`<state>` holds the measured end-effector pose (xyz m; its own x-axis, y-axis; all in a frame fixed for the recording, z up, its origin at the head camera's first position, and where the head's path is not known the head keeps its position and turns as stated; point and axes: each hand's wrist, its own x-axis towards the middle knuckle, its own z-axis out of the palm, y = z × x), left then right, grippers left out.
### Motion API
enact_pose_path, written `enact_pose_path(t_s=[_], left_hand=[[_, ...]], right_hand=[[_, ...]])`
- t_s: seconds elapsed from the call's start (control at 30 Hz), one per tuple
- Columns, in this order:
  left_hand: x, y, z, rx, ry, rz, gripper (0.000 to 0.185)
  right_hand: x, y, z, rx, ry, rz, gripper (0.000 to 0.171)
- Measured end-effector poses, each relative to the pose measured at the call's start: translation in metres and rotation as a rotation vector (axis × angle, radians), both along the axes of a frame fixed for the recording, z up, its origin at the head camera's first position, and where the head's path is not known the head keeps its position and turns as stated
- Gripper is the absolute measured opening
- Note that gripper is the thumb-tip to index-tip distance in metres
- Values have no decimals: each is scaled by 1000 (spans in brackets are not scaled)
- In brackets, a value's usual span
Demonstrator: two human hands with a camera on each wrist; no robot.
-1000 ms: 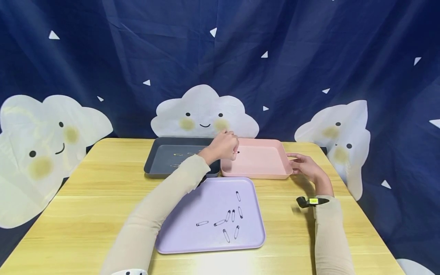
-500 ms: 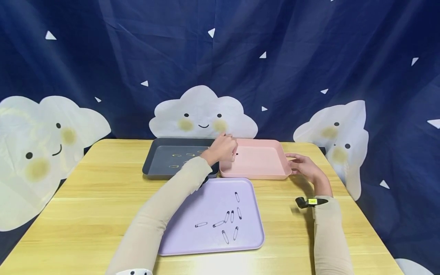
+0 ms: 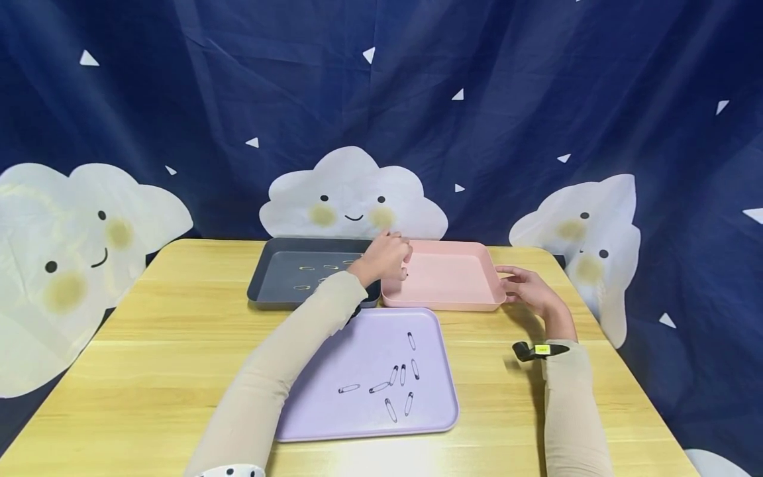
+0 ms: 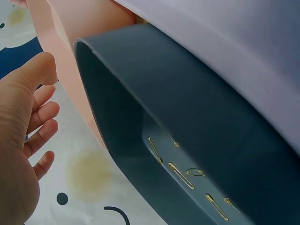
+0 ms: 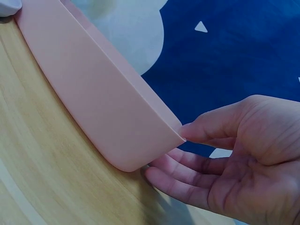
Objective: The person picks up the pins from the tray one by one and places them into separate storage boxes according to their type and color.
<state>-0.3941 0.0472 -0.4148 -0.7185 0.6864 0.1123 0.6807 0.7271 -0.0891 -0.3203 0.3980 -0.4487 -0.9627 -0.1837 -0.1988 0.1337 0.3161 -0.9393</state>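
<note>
Hanging behind everything, navy cloud-print curtain (image 3: 507, 132); wood-grain table (image 3: 149, 371) bears lilac tray (image 3: 369, 341), slate-grey tray (image 3: 277, 275) and pink tray (image 3: 450, 275) side by side beyond it. Right hand (image 3: 527, 288) grips pink tray's right end, thumb at rim; left hand (image 3: 386, 256) over its left end, digits loosely parted. Black-headed safety pins (image 3: 408, 404) on lilac tray, gold safety pins (image 4: 181, 176) in slate-grey; dark speck (image 3: 407, 274) by left fingertips, too small to identify.
</note>
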Motion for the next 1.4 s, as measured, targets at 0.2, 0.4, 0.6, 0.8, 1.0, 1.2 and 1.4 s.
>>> enact_pose_path(t_s=[0.2,0.4,0.6,0.8,1.0,1.2,1.4], left_hand=[[0,-2,0,4,-6,-9,17],[2,-2,1,20,17,-35,16],[8,0,7,6,27,-64,11],[19,-1,12,30,54,-131,12],[33,-3,18,13,86,-219,14],[50,-6,23,-8,105,-306,14],[68,-11,19,-25,105,-403,16]], right_hand=[[0,-1,1,9,-10,-14,53],[1,1,3,18,-6,-13,55],[2,0,5,17,-4,-4,56],[1,0,4,1,-7,4,59],[1,0,2,-5,-14,3,58],[1,1,2,-18,-9,9,58],[0,1,0,-19,-8,12,57]])
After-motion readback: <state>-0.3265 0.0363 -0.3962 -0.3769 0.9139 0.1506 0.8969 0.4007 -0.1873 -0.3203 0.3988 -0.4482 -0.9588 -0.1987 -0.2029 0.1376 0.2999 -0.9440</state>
